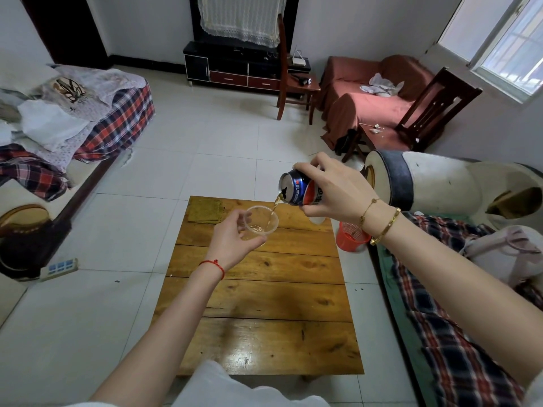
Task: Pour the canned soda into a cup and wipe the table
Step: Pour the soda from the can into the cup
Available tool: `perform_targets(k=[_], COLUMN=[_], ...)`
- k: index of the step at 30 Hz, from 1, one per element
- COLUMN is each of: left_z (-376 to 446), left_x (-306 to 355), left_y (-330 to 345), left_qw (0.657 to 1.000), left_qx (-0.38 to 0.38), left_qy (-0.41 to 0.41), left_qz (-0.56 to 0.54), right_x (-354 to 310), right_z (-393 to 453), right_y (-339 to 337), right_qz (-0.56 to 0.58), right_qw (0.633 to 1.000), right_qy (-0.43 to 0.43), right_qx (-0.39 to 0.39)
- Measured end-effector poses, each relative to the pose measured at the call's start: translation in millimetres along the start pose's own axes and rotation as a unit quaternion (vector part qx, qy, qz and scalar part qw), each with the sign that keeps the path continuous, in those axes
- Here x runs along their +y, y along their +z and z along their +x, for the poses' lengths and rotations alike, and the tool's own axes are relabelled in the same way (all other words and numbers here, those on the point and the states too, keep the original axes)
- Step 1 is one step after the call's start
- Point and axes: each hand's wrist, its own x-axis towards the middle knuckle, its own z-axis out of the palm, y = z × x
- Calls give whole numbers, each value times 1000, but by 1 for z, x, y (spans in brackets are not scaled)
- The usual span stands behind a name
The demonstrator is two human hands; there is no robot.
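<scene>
Right hand (332, 189) gripping tilted can (299, 188), soda stream (273, 207) entering clear cup (261, 224) held by left hand (232, 242); shallow liquid inside.

A can (299, 188) tilts right of and above a cup (261, 223), both over the table's (264, 289) far end; a cloth (205, 210) lies at its far-left corner.

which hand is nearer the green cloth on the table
Left. The left hand, holding the cup, is just right of the cloth; the right hand, tipping the can, is farther right.
</scene>
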Motion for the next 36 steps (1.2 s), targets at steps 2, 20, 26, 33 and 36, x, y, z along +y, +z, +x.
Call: perform_targets(k=[2, 20, 26, 33, 36], left_z=[0, -2, -3, -6, -7], left_x=[0, 0, -1, 1, 1], left_y=[-1, -1, -1, -1, -2], left_qw=[1000, 1000, 1000, 1000, 1000], left_qx=[1, 2, 3, 4, 4], left_qy=[-4, -12, -17, -13, -11], left_qz=[-2, -6, -4, -1, 0], right_x=[0, -3, -4, -5, -6], right_z=[1, 4, 3, 0, -1], right_y=[0, 0, 0, -2, -2], right_qz=[-1, -11, -19, -25, -30], right_qw=[1000, 1000, 1000, 1000, 999], right_qy=[0, -7, -8, -11, -11], right_qx=[1, 2, 4, 11, 7])
